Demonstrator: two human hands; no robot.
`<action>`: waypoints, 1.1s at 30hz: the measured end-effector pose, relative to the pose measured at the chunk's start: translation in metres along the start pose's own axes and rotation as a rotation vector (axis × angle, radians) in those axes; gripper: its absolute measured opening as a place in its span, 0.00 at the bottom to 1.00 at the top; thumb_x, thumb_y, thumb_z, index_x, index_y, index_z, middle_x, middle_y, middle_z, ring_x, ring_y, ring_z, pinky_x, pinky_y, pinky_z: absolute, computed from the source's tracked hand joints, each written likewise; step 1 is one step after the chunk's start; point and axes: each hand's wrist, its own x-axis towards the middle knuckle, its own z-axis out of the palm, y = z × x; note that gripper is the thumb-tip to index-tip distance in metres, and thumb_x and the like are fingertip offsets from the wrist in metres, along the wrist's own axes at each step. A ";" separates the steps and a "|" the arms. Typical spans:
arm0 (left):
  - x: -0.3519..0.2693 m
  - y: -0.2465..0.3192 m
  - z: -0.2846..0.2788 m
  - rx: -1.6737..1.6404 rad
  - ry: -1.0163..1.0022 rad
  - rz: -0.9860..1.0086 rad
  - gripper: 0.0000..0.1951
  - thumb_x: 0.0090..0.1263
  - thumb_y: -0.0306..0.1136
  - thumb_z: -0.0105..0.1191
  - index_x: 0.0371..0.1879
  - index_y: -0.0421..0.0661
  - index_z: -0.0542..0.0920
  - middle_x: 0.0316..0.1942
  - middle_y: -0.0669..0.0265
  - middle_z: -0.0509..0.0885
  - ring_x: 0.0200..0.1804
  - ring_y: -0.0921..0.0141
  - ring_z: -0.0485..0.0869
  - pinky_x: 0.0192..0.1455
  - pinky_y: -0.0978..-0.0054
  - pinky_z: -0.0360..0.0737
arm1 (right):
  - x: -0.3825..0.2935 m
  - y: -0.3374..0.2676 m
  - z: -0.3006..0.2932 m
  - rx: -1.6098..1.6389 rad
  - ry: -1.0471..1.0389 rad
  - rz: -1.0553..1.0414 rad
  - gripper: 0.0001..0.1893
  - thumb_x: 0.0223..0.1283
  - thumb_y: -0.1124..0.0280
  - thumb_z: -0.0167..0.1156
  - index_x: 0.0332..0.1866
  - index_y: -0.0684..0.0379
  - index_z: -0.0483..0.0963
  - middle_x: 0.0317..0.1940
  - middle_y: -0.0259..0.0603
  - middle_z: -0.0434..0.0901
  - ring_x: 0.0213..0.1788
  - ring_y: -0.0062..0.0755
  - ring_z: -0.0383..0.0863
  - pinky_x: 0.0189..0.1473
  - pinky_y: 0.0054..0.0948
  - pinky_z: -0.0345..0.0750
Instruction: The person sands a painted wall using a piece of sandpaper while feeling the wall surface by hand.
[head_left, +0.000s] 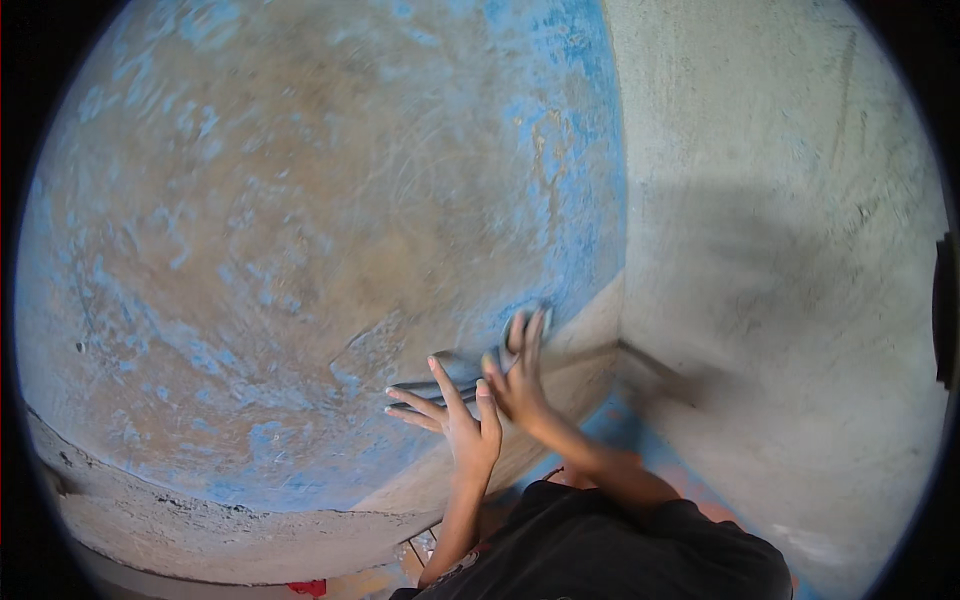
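Observation:
Before me stands a wall (330, 225) with worn blue paint, its grey-brown surface showing through and marked by scratches. My right hand (519, 382) is at the wall's lower right part, blurred by motion. Under its fingers is a small flat pad or folded sheet (548, 322), pressed to the blue paint; its material is too blurred to tell. Just to the left, my left hand (465, 427) has its fingers spread and nothing in it. Its fingertips are at or very close to the wall, with dark shadows beside them.
A pale wall (750, 135) meets the blue one at a corner on the right. Along the lower left runs a rough plaster edge (187, 525). A red item (307, 587) lies at the bottom. Blue floor (611, 427) shows below the corner. A dark object (943, 311) is at the right rim.

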 end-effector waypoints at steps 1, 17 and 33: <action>0.003 0.006 0.004 -0.001 -0.012 -0.013 0.37 0.79 0.51 0.48 0.83 0.53 0.51 0.78 0.33 0.19 0.75 0.28 0.16 0.67 0.21 0.24 | 0.036 -0.001 -0.022 0.063 0.039 0.028 0.45 0.75 0.48 0.47 0.82 0.67 0.37 0.78 0.80 0.28 0.79 0.83 0.28 0.77 0.68 0.37; 0.036 0.059 0.067 -0.003 0.158 -0.191 0.37 0.81 0.46 0.47 0.83 0.52 0.47 0.76 0.31 0.15 0.73 0.26 0.14 0.67 0.20 0.26 | 0.225 -0.019 -0.130 -0.105 -0.006 -0.401 0.44 0.68 0.52 0.57 0.82 0.62 0.50 0.76 0.82 0.42 0.79 0.84 0.40 0.73 0.75 0.42; 0.031 0.074 0.049 -0.014 0.223 -0.186 0.33 0.81 0.42 0.46 0.81 0.48 0.55 0.80 0.33 0.27 0.79 0.31 0.25 0.75 0.32 0.32 | 0.202 -0.032 -0.121 -0.207 0.027 -0.401 0.43 0.69 0.47 0.57 0.81 0.60 0.54 0.77 0.76 0.46 0.80 0.76 0.46 0.75 0.69 0.49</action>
